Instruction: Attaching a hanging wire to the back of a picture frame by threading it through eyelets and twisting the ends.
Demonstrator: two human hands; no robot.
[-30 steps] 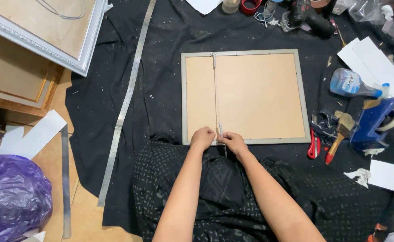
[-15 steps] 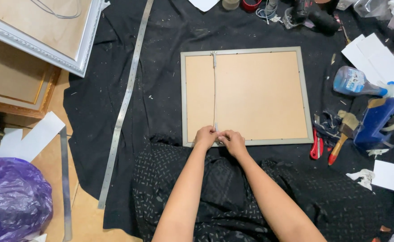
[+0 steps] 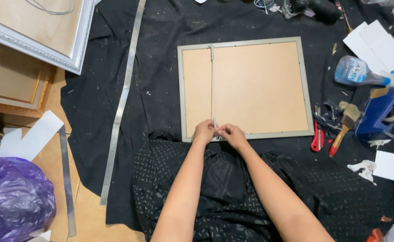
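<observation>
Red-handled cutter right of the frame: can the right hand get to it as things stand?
Probably yes. The red-handled cutter lies in the open on the black cloth, nothing between it and the right hand, but that hand is pinching the cord and must let go first.

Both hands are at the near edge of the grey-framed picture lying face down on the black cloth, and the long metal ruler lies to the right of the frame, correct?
Not quite. The head view shows the long metal ruler lying left of the grey-framed picture, not right. The rest holds: left hand and right hand are at its near edge, on the black cloth.
</observation>
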